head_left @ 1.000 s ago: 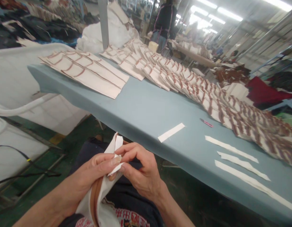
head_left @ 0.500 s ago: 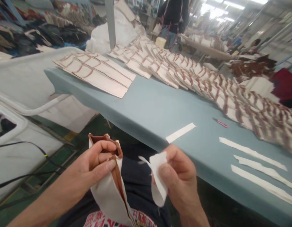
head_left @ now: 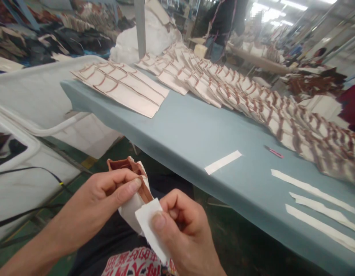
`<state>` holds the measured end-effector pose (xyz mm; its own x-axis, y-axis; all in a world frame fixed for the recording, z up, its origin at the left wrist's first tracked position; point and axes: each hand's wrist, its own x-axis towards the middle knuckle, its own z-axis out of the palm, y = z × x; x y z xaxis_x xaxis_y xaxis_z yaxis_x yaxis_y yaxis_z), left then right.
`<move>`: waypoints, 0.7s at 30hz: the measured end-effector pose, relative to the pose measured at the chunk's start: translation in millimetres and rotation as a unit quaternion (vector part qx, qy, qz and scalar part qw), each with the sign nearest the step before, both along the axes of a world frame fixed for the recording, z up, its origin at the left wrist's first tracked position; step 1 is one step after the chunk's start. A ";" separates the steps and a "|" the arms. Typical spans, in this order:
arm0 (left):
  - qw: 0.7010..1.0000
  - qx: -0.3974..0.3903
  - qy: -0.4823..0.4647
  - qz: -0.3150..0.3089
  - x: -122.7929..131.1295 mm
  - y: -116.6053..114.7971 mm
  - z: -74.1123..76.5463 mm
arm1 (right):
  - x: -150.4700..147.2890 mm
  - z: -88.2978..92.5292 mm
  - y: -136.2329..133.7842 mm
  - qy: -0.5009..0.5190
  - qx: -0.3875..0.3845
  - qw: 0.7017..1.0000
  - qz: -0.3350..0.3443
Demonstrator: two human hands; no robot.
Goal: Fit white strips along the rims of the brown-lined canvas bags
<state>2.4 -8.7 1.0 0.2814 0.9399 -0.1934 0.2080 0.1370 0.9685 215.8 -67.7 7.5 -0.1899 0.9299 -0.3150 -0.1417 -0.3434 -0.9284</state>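
Observation:
My left hand is closed on a cream fabric pouch with a brown lining, pinching its open top over my lap. My right hand pinches a small white fabric patch between thumb and fingers, right beside the pouch and touching it. Both hands are below the near edge of the pale blue table.
Rows of overlapping cream pieces with brown trim run along the table's far side, with a flat stack at the left end. White strips and one short strip lie near the edge, plus a pink pen. A person stands at the far end.
The white patch came away from the pouch in my right hand, then my right hand brought it back against the pouch. The pouch's brown-lined top now shows open.

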 end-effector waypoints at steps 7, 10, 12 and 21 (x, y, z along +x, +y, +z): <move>0.999 0.016 0.011 -0.046 -0.1 1.0 1.5 | -3.7 6.0 21.2 -0.159 0.074 0.985 -0.011; 0.998 -0.020 -0.002 -0.053 -3.3 -2.6 -2.3 | -4.1 3.2 20.2 -0.169 0.058 0.984 0.005; 0.998 -0.030 -0.009 -0.054 -4.7 -3.4 -3.2 | -4.9 3.0 20.1 -0.177 0.057 0.983 0.008; 0.996 -0.004 -0.034 -0.076 -4.0 -2.9 2.2 | -8.2 2.8 21.5 -0.213 0.042 0.976 0.028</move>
